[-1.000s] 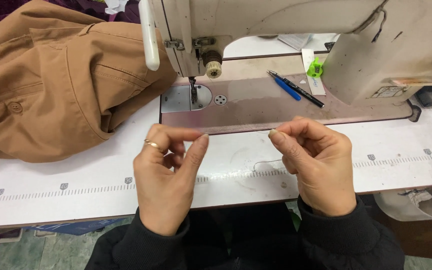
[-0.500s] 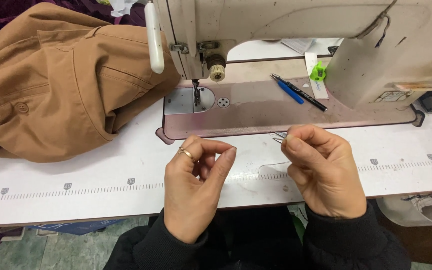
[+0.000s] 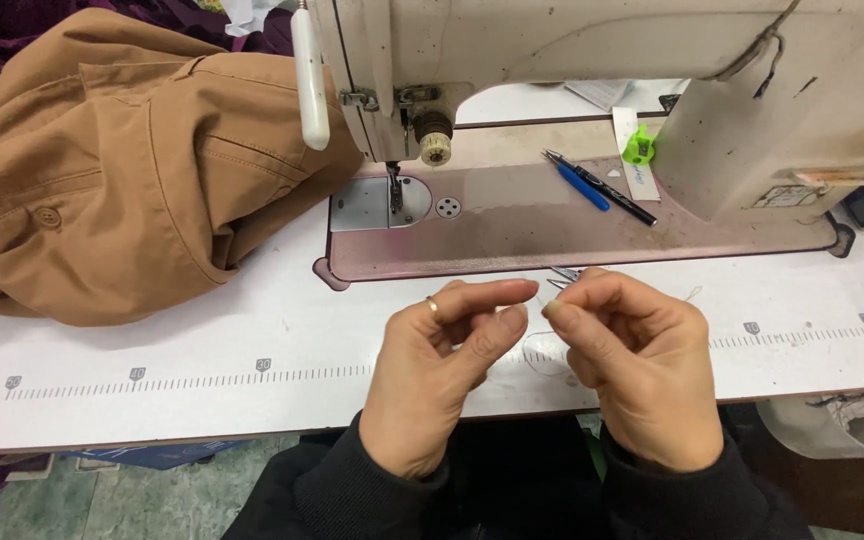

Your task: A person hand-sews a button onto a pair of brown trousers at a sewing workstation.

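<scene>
My left hand (image 3: 442,375), with a ring on one finger, and my right hand (image 3: 647,365) are held close together above the white table's front edge. Their fingertips almost touch, and both pinch a thin pale thread (image 3: 544,352) that hangs in a faint loop below them. Two thin metal tips of a small tool (image 3: 565,273) stick out behind my right hand's fingers. The cream sewing machine (image 3: 572,60) stands just beyond, and its needle (image 3: 393,190) is down over the metal plate.
A brown garment with a button (image 3: 122,170) is heaped at the left, against the machine's head. On the machine bed lie a blue pen and a black pen (image 3: 597,187), with a green clip (image 3: 640,147) beside them. A printed ruler runs along the white table (image 3: 202,340).
My hands, first apart with the thread stretched between them, have come together until the fingertips nearly meet. The view has shifted a little to the right.
</scene>
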